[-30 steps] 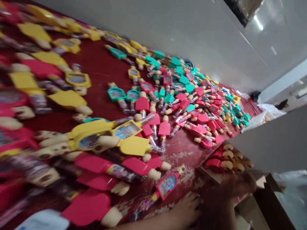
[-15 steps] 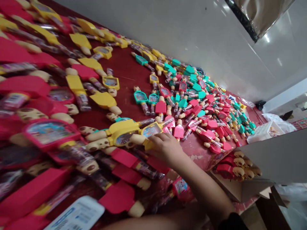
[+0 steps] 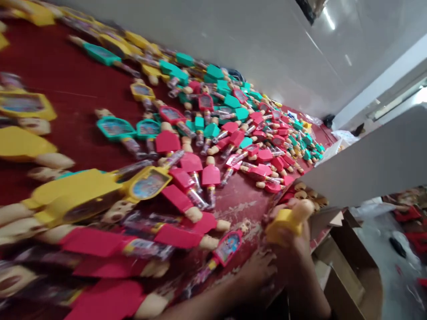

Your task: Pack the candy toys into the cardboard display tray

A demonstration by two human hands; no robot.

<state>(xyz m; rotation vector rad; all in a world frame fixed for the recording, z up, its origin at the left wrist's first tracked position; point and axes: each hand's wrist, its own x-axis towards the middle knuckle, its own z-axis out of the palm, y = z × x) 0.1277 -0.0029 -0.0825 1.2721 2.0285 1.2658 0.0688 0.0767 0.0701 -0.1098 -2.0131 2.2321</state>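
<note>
My right hand [image 3: 295, 240] is closed around a yellow toy [image 3: 283, 226] with a tan rounded end, over the table's near edge. Just left of it is my left hand [image 3: 263, 266], blurred, its fingers loosely apart and nothing visible in them. A pink-framed toy [image 3: 229, 247] with a small bear-like head lies beside my left hand on the red table [image 3: 243, 195]. Pink toys [image 3: 178, 235] and a yellow-framed toy [image 3: 148, 183] lie further left, several with clear tubes attached.
Teal toys [image 3: 115, 128] and many pink ones spread in a long pile toward the back right. A grey wall [image 3: 213, 31] borders the far side. At the right stand a grey panel [image 3: 363, 155], a box of toys [image 3: 310, 195] and an open cardboard box [image 3: 353, 266].
My right hand has lifted a yellow toy from the pile and moved right, toward the table edge. My left hand has come into view. The camera view has shifted to the right.
</note>
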